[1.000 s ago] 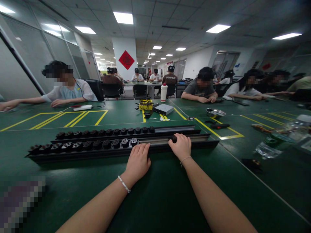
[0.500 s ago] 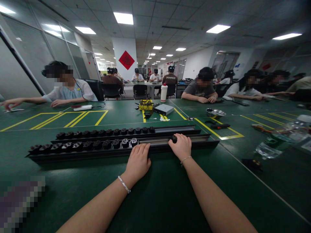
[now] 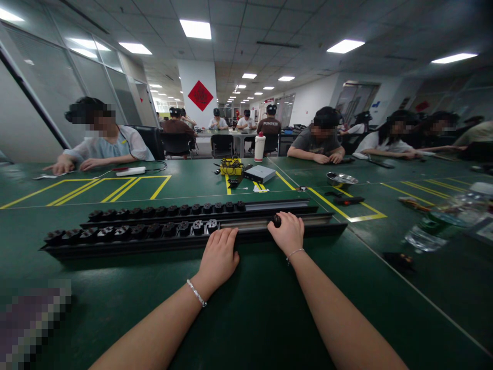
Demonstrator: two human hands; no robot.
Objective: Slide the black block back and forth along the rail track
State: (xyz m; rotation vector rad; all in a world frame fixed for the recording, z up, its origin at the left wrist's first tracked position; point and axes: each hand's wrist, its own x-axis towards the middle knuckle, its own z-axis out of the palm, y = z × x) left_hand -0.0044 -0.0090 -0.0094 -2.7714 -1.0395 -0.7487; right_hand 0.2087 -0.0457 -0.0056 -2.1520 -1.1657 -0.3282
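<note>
A long black rail [image 3: 127, 250] lies across the table in front of me, with a row of black sockets [image 3: 168, 229] seated along its left and middle part. My left hand [image 3: 219, 254] is closed on the rail's near edge, fingers over the top, just right of the last socket [image 3: 211, 226]. Farther right, my right hand [image 3: 288, 234] is closed round a small black piece [image 3: 276, 221] at the rail's channel; the fingers hide most of it, and it looks like another socket. Bare channel [image 3: 246, 225] shows between my hands. Behind it lies a second rail [image 3: 277, 206] with similar sockets.
Beyond the rails are a yellow box with cables [image 3: 231, 166], a grey box [image 3: 259, 173], a white bottle [image 3: 259, 147] and a metal bowl [image 3: 342, 179]. To the right lies a clear plastic bottle [image 3: 442, 218]. Co-workers [image 3: 111, 144] sit across the table.
My hands and the rails hold almost the same place. The co-worker at the left has drawn an outstretched hand inward to the right.
</note>
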